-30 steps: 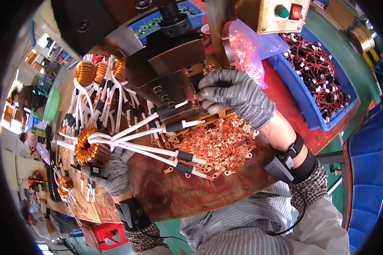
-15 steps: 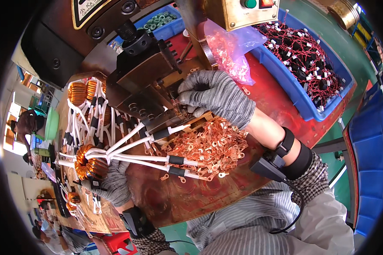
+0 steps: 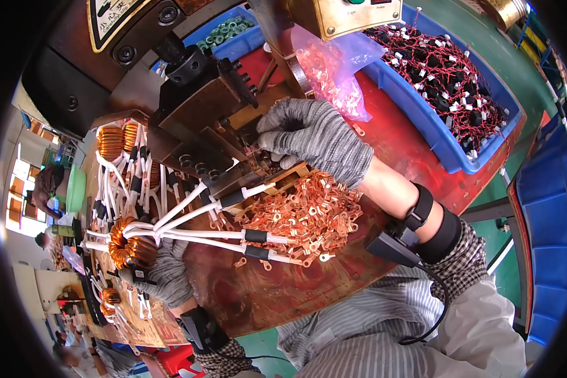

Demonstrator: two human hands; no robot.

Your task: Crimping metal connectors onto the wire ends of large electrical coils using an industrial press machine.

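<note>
My left hand [image 3: 170, 274], in a grey knit glove, is closed round a toroidal coil [image 3: 127, 244] of copper wire at the table's left. Several white-sleeved leads [image 3: 201, 235] with black bands fan out from the coil toward the right. One lead reaches up to the jaws of a dark metal press [image 3: 198, 129]. My right hand [image 3: 318, 140], gloved alike, is at those jaws with its fingers bent together; whatever is between the fingertips is hidden. Just below it lies a heap of copper cable lugs [image 3: 315, 217], with two lead ends resting on its near edge.
More coils [image 3: 111, 143] with white leads crowd the left side. A purple plastic bag [image 3: 334, 79] of lugs sits behind my right hand. Blue bins hold red-black wire bundles [image 3: 438, 79] and green rings [image 3: 227, 33]. A control box [image 3: 346, 17] overhangs the back.
The whole view has shifted slightly, so the press and bins appear a little farther left and higher. Both hands keep nearly the same places on the coil and at the jaws.
</note>
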